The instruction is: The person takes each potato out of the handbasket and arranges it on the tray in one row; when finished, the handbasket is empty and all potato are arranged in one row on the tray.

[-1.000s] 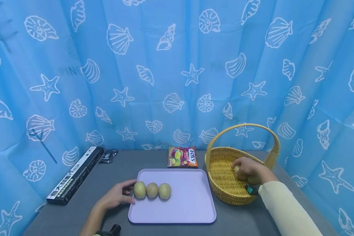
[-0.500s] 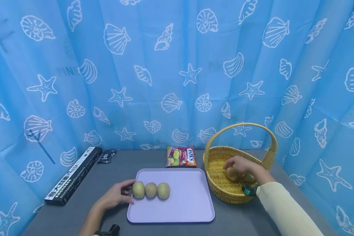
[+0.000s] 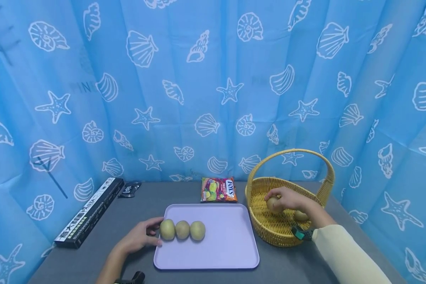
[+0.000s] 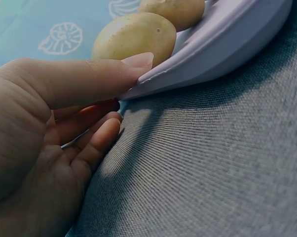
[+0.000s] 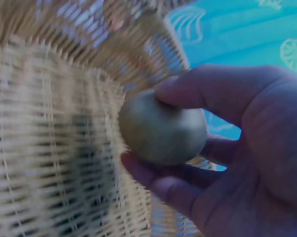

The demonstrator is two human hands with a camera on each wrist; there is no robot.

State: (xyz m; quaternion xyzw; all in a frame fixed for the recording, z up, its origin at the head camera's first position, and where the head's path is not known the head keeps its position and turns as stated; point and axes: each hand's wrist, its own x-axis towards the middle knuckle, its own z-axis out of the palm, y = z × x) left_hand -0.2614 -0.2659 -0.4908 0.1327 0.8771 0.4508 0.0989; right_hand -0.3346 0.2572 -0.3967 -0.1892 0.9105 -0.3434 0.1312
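Head view: right hand (image 3: 286, 198) grips rounded potato (image 3: 273, 206) over woven basket floor (image 3: 276, 226).

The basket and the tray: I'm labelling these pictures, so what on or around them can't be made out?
- Head view: the right hand covers part of the held potato.
- Head view: the right arm partly hides another potato in the basket.
- Right wrist view: the basket's weave is blurred, its side cut off by the left edge.
- Left wrist view: the top edge cuts off the farther potato and the tray.
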